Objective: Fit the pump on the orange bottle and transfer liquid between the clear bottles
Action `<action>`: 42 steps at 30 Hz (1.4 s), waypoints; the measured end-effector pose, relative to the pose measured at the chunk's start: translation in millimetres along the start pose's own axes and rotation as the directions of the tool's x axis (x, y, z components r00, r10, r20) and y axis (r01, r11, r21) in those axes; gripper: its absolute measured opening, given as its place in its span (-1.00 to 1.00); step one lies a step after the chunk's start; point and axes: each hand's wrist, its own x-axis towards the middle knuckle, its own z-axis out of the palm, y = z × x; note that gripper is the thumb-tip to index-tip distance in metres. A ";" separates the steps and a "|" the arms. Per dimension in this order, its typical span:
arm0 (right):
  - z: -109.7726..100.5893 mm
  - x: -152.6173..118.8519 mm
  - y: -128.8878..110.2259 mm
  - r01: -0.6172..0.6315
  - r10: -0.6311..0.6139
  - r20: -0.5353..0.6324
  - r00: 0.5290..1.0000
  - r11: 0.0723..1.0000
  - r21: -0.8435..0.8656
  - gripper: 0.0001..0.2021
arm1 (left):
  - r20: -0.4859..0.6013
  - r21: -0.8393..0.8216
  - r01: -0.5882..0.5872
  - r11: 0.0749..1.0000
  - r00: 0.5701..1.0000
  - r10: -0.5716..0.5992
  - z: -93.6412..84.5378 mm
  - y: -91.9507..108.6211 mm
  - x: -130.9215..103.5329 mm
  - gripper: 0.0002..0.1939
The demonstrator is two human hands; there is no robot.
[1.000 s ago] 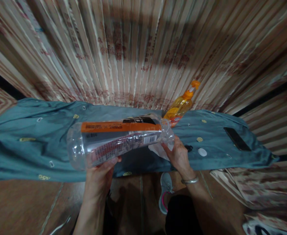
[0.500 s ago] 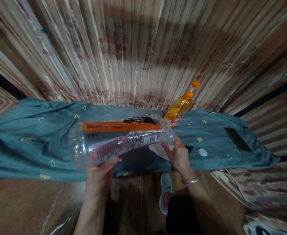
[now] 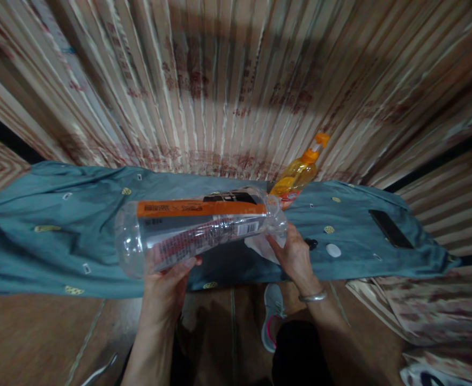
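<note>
"One long teal cloth point(image 3: 79, 230) runs left to right before you. What lies across it?"

"Your large clear bottle point(image 3: 207, 228), on its side at the middle, just far of your hands. Its long axis runs left to right too, base left, neck right. The yellow pump bottle point(image 3: 294, 182) is far right, beyond that neck."

"Which hand is nearer which end?"

"Your left hand point(image 3: 167, 281) is by the base, partly closed, palm beneath, thumb along the near side. Your right hand point(image 3: 293, 252) has the neck, thumb and fingers bent in on it."

"Do those right fingers also have the white paper point(image 3: 260, 246)?"

"You can't tell; it shows under the neck, right beside them. Further right lie your phone point(image 3: 391, 229), a white disc point(image 3: 333, 250) and a small black thing point(image 3: 311, 244)."
</note>
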 end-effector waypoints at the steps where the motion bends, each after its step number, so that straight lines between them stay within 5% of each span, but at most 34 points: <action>1: -0.1 0.0 0.1 -0.001 0.001 0.001 1.000 1.000 0.002 -0.18 | -0.004 0.001 0.005 1.000 1.000 -0.005 0.2 0.2 -0.1 -0.57; 25: 1.6 -0.4 2.4 0.001 -0.001 0.003 1.000 1.000 -0.006 -0.22 | -0.112 -0.063 0.062 0.996 0.991 -0.069 5.7 -1.0 -0.4 -0.52; 42: -0.5 0.7 1.1 -0.010 0.010 0.018 1.000 1.000 0.015 -0.21 | -0.029 -0.031 0.032 0.999 0.999 -0.033 -2.3 -4.2 -0.1 -0.55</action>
